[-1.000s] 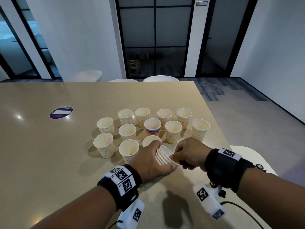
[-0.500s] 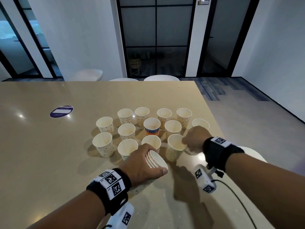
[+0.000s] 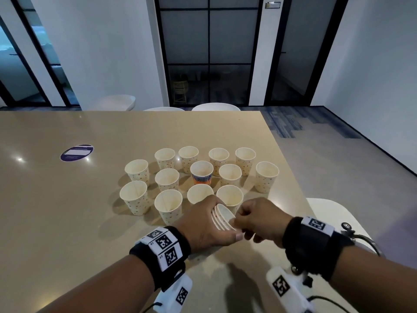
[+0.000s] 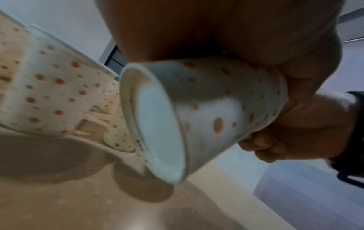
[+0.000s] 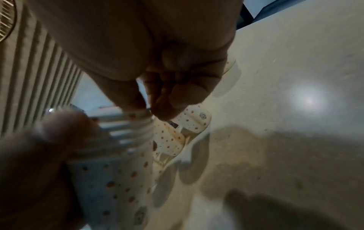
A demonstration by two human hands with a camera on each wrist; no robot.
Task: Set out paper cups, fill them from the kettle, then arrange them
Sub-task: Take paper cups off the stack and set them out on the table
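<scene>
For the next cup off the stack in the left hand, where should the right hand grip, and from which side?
Grip the outermost rim of the nested stack, coming from the right: the left hand holds it tilted, mouths facing the right hand, rims stepped apart.

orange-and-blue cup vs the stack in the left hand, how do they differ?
The orange-and-blue cup stands upright on the table; the stack lies tilted sideways, gripped by the left hand.
The cup is single with a banded print; the stack is several nested dotted cups.
The right hand pinches the stack's rim; nothing touches the cup.
</scene>
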